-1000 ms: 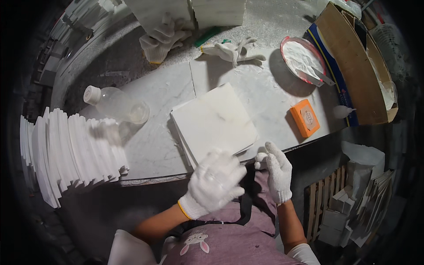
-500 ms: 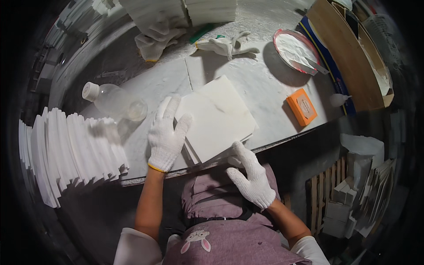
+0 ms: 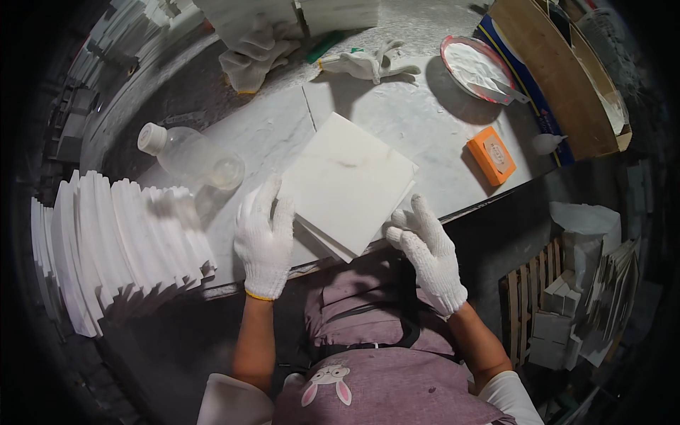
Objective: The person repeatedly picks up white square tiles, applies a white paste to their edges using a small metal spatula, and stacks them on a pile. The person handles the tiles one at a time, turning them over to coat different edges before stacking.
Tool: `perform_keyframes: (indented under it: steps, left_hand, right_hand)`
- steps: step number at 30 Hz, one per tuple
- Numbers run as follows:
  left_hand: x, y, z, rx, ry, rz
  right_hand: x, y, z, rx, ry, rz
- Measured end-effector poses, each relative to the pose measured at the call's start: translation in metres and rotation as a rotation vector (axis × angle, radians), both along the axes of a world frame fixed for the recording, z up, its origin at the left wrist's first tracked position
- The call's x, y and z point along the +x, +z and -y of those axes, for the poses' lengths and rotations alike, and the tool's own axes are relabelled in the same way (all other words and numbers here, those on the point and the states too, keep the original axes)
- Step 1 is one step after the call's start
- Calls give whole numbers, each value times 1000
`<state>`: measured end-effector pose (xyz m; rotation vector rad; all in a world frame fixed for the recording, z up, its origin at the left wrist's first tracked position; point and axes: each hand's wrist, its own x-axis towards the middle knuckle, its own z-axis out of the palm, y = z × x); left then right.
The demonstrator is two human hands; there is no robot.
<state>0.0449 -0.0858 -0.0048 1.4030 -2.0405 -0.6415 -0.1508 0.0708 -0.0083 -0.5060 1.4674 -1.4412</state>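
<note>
A square white marble-like tile [image 3: 347, 173] lies on the worktable with one corner toward me. Under its near edge, the edges of other tiles [image 3: 329, 243] stick out, turned at a slightly different angle. My left hand [image 3: 265, 237], in a white knit glove with a yellow cuff edge, rests at the tile's left corner, its fingers stretched out along the edge. On the opposite side, my right hand [image 3: 432, 258], gloved in white too, has its fingertips at the lower right edge, fingers slightly bent and apart. Neither hand is wrapped round anything.
Left stand many white slabs [image 3: 120, 241] on edge, beside a lying clear bottle [image 3: 188, 156]. Behind are loose gloves [image 3: 372, 65]. To the right are a bowl of white paste [image 3: 474, 67] with a scraper, an orange box [image 3: 490, 156] and a cardboard box [image 3: 559, 85].
The top tile has turned counterclockwise. My left hand has slid off its face to its left corner, and my right hand has moved up along the right edge. The view has shifted slightly.
</note>
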Motion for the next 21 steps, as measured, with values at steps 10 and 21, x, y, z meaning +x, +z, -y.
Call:
perform_keyframes:
  steps: [10, 21]
  left_hand:
    - [2, 23, -7, 207, 24, -161]
    - [8, 19, -52, 635, 62, -602]
  right_hand:
    - [26, 10, -4, 25, 77, 263]
    - [2, -12, 3, 154, -54, 326]
